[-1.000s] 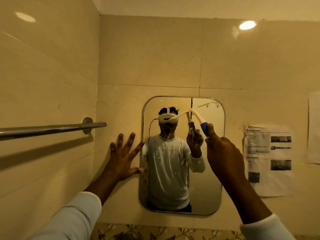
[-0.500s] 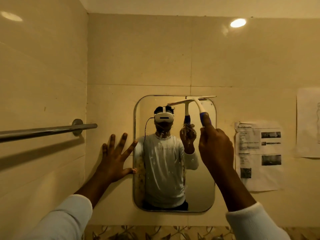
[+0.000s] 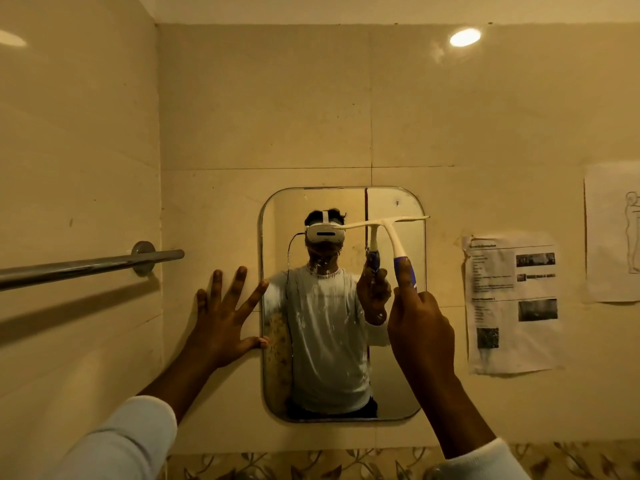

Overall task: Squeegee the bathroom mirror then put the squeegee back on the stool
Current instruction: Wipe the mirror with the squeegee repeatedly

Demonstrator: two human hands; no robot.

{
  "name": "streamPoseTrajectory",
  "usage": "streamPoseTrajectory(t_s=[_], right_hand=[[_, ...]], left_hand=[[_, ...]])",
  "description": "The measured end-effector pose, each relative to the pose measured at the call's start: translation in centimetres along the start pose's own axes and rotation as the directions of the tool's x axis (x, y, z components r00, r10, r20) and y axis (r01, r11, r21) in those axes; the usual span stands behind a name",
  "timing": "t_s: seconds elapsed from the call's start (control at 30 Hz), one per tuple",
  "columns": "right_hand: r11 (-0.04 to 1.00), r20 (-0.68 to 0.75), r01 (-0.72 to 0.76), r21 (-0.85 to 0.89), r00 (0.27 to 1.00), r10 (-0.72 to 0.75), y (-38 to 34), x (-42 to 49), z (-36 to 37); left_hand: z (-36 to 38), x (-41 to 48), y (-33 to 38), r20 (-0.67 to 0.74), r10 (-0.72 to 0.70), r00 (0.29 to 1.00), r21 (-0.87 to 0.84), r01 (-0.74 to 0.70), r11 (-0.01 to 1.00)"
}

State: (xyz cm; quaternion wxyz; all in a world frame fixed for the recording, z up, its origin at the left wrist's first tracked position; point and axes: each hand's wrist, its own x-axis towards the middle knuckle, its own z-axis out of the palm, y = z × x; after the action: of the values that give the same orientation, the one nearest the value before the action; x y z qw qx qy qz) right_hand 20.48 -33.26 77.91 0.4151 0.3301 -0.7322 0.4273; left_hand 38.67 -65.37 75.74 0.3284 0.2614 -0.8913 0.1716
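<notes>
A rounded rectangular mirror [image 3: 398, 375] hangs on the beige tiled wall, streaked with water drops. My right hand [image 3: 420, 336] grips the blue handle of a white squeegee [image 3: 389, 233]. Its blade lies roughly level against the glass on the mirror's upper right part, a little below the top edge. My left hand [image 3: 223, 318] presses flat on the wall tile beside the mirror's left edge, fingers spread, with the thumb and forefinger tips touching the frame. The stool is out of sight.
A chrome towel bar [image 3: 86, 266] sticks out from the left wall at hand height. Two printed paper sheets hang right of the mirror: a text sheet [image 3: 512, 303] and a line drawing [image 3: 613, 233]. A leaf-pattern tile band [image 3: 311, 465] runs below.
The squeegee blade rose to the mirror's top edge, then slid down a little and levelled out. My left hand stayed pressed on the wall.
</notes>
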Motion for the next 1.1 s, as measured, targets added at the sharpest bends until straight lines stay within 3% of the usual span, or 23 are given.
streamPoseTrajectory(t_s=[0.23,0.37,0.43,0.53,0.63,0.7,0.83,1.1], right_hand=[[0.999,0.039,-0.045,-0.011,0.998,0.045,3.1,-4.6,1.8],[0.976,-0.005,-0.123,0.181,0.992,0.126,2.2,-5.5,0.4],[0.932,-0.015,-0.193,0.307,0.978,0.207,1.3,-3.6,-0.4],[0.853,0.008,-0.189,0.487,0.977,0.212,-0.2,0.2,-1.4],[0.656,0.164,-0.26,0.709,0.965,0.204,-1.7,3.4,-1.9],[0.528,0.258,-0.34,0.779,0.94,0.225,-2.6,5.1,-1.8],[0.375,0.325,-0.423,0.825,0.897,0.299,-4.0,7.2,-1.8],[0.37,0.357,-0.484,0.793,0.861,0.362,-4.5,7.7,-0.8]], left_hand=[[-0.1,0.1,0.0,0.018,-0.006,1.0,0.015,0.006,1.0],[-0.2,0.0,0.1,0.028,-0.008,1.0,0.014,0.007,1.0],[-0.2,0.0,0.1,0.031,-0.009,0.999,0.015,0.009,1.0],[-0.3,-0.1,0.1,0.028,-0.007,1.0,0.009,0.006,1.0],[-0.2,-0.1,0.1,0.021,0.001,1.0,-0.001,-0.001,1.0],[-0.2,-0.1,0.1,0.017,0.003,1.0,-0.006,-0.002,1.0],[-0.3,0.0,0.1,0.022,-0.006,1.0,0.008,0.005,1.0],[-0.1,0.0,0.0,0.015,-0.011,1.0,0.019,0.011,1.0]])
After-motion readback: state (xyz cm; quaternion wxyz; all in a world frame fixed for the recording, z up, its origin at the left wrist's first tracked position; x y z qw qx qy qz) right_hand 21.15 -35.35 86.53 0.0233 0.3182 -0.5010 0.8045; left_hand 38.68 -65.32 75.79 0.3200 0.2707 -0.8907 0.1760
